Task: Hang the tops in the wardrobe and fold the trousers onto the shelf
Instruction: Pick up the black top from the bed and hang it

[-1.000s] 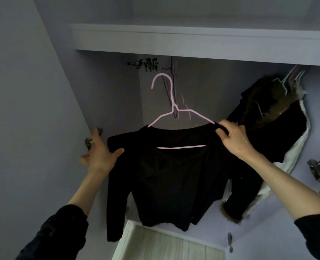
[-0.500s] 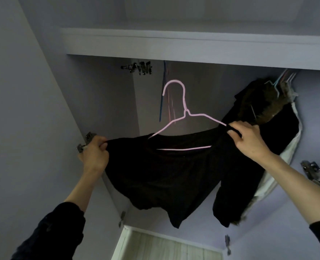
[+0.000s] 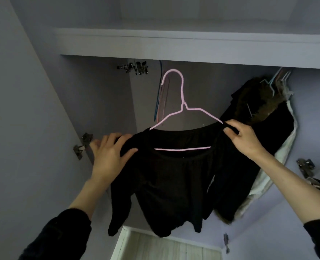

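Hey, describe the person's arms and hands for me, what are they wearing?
Both arms wear dark, near-black long sleeves pushed up, leaving the forearms bare. The left sleeve bunches below the elbow; the right sleeve shows only at the frame edge. The left hand and right hand are bare: no gloves, rings or watch visible.

Above your hands a pale shelf [image 3: 193,44] runs across the whole opening, its front edge catching the dim, cool light. The walls [image 3: 20,109] around you are flat lilac-grey, darker in the recess behind your hands. Metal hinges sit on the side panels, one [image 3: 83,145] just left of your left hand and another [image 3: 310,174] right of your right forearm. Below your arms you look down on a strip of pale wood-plank floor [image 3: 164,248] with a white edge.
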